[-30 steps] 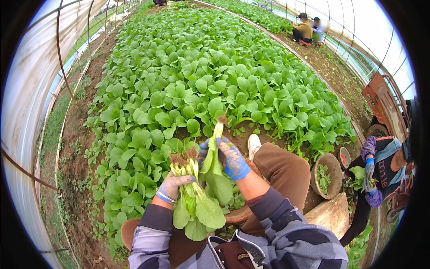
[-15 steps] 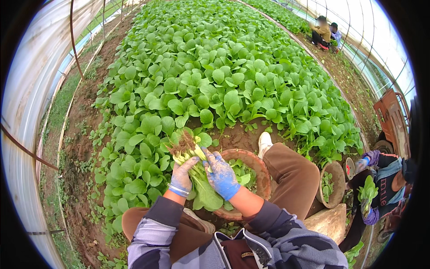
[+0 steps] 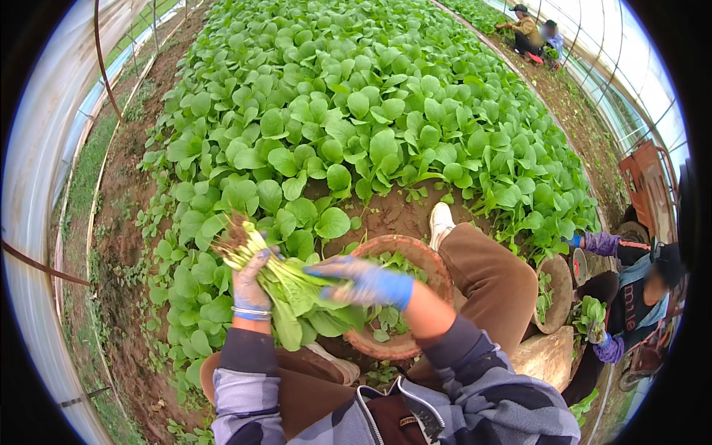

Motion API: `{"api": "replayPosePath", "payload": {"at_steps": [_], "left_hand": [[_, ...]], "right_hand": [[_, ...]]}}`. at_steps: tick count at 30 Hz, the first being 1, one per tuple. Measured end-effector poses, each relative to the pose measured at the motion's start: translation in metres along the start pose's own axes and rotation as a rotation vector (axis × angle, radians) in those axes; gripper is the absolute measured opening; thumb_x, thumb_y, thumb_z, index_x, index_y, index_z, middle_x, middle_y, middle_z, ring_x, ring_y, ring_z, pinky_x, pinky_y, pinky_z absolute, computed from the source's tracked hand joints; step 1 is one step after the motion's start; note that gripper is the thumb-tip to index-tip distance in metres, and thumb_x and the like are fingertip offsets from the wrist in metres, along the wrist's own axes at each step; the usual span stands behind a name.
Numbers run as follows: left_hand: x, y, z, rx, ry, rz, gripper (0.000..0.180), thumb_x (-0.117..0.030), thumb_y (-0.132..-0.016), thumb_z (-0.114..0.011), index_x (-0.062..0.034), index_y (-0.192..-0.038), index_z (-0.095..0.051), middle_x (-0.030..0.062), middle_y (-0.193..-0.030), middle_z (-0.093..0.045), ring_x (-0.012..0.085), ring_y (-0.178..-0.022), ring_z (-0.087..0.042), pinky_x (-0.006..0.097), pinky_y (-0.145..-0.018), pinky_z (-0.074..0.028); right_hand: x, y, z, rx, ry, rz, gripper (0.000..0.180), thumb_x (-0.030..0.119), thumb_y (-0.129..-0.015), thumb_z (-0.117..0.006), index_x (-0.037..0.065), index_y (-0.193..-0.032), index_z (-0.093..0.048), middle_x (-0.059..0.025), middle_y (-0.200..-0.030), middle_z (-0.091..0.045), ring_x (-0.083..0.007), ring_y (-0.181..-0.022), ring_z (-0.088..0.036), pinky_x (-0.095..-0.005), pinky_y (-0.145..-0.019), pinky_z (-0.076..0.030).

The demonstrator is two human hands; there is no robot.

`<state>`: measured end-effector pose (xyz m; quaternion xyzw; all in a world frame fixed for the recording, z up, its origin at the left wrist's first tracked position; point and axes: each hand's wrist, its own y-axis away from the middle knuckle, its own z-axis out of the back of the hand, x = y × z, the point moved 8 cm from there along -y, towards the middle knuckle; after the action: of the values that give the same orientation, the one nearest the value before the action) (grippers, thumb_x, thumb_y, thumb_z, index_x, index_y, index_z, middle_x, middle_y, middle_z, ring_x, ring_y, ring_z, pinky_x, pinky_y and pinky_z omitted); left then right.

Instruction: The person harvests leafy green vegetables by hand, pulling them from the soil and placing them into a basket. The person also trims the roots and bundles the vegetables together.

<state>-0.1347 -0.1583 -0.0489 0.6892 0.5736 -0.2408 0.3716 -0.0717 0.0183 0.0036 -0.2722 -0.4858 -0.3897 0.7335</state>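
My left hand (image 3: pixel 251 288), in a soiled blue-and-white glove, is closed round the stems of a bunch of leafy greens (image 3: pixel 291 293). The muddy roots point up and to the left, while the broad leaves hang toward my lap. Blurred by motion, my right hand (image 3: pixel 374 283) in a blue glove passes over the leaf end; its fingers are too smeared to read. Under that hand stands a round reddish-brown basin (image 3: pixel 382 348) with loose green leaves inside.
A dense bed of greens (image 3: pixel 334 111) fills the ground ahead. To my right a co-worker (image 3: pixel 645 289) holds greens beside a second basin (image 3: pixel 561 304) and a pale block (image 3: pixel 545 360). Two people (image 3: pixel 530 37) crouch far right. Plastic sheeting (image 3: pixel 37 163) lines the left.
My left hand has carried the bunch left and tilted it further. My right hand has come away from the stems toward the leaf end. The co-worker's far arm now reaches to the bed.
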Motion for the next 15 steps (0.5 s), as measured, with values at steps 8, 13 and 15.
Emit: {"api": "replayPosePath", "payload": {"at_steps": [8,13,15], "left_hand": [[-0.035,-0.014,-0.012,0.117,-0.093,-0.064,0.058,-0.014,-0.071,-0.069,0.0019,-0.122,-0.049,0.0097,-0.083,-0.062,0.0218,-0.076,-0.059,0.038,-0.076,-0.05],[-0.012,-0.027,-0.012,0.235,-0.052,0.071,0.058,-0.013,-0.07,-0.068,0.0024,-0.122,-0.045,0.0132,-0.083,-0.06,0.0259,-0.072,-0.055,0.04,-0.069,-0.047],[-0.008,-0.032,-0.003,0.21,-0.109,0.085,0.057,-0.01,-0.07,-0.069,0.0027,-0.12,-0.046,0.0137,-0.081,-0.061,0.0268,-0.072,-0.057,0.04,-0.07,-0.047]], "right_hand": [[-0.29,-0.015,0.069,-0.611,-0.626,-0.946,0.014,0.007,-0.088,-0.051,0.004,-0.097,-0.061,-0.0088,-0.085,-0.066,-0.0191,-0.068,-0.063,-0.0299,-0.06,-0.053],[-0.362,-0.078,0.0,-0.251,-0.5,-1.081,0.021,0.015,-0.092,-0.051,0.004,-0.109,-0.059,-0.0119,-0.091,-0.066,-0.0204,-0.077,-0.064,-0.0312,-0.065,-0.053],[-0.366,-0.098,-0.028,-0.189,-0.437,-1.065,0.022,0.014,-0.092,-0.051,0.004,-0.11,-0.058,-0.0115,-0.091,-0.065,-0.0205,-0.077,-0.064,-0.0315,-0.066,-0.053]]}}
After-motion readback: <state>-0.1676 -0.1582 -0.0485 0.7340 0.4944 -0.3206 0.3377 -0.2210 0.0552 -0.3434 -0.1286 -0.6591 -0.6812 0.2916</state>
